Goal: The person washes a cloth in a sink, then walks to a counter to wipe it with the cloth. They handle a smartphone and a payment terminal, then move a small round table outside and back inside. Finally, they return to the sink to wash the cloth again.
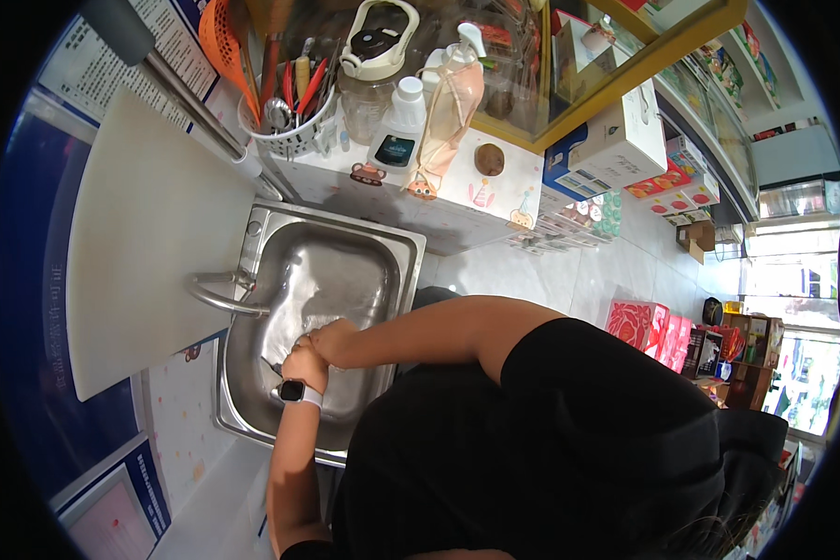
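Both hands are together low over the stainless steel sink (pixel 420 262), just below the curved metal faucet (pixel 227 302). My left hand (pixel 304 364), with a smartwatch on a pale band (pixel 292 392) at its wrist, has its fingers curled and touches my right hand (pixel 332 341). Something small and shiny shows between them; what it is cannot be made out. A small dark piece (pixel 273 365) sticks out beside my left hand, and a silvery end shows by the watch. Fingertips and palms are hidden. The basin's bottom looks wet and shiny.
A large white board (pixel 161 245) leans behind the faucet. On the counter (pixel 518 157) stand a white utensil basket (pixel 297 140), a clear jug (pixel 364 105), a white bottle (pixel 400 129), a pump bottle (pixel 470 42) and a round brown item (pixel 489 159). Boxes (pixel 612 143) stand beyond.
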The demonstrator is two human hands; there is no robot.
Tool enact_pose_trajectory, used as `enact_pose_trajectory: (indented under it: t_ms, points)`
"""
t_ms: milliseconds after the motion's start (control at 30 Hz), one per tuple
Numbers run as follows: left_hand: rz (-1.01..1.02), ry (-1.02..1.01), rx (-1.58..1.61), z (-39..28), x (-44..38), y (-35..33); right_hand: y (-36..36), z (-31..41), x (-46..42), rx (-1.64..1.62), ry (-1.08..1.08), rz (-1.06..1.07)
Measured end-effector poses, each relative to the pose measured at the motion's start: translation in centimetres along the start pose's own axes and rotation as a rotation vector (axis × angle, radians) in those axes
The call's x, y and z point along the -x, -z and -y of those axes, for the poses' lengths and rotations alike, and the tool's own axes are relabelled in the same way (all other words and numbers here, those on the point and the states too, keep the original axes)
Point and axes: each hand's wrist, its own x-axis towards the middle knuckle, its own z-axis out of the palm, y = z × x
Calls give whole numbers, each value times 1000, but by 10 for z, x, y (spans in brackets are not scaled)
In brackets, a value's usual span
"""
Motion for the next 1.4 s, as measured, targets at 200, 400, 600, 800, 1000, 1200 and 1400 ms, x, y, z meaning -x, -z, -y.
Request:
enact_pose_trajectory:
  t_ms: [200, 400, 600, 800, 1000, 1200, 1400]
  points:
    - [93, 140, 187, -19, -5, 35, -3, -8, -12, 334, 162, 7]
    - [-34, 152, 455, -7, 1, 6, 19, -2, -10, 326, 317, 62]
    - [-65, 229, 756, -5, 11, -29, 34, 1, -5, 339, 418, 189]
    - [225, 560, 1098, -27, 20, 3, 18, -8, -2, 425, 507, 117]
    - [155, 550, 1698, -33, 56, 70, 45, 9, 21, 270, 811, -147]
    - [-100, -140, 1994, -4, 127, 141, 115, 96, 61, -167, 645, -122]
    - [33, 453, 1856, -27, 71, 53, 36, -22, 13, -75, -91, 189]
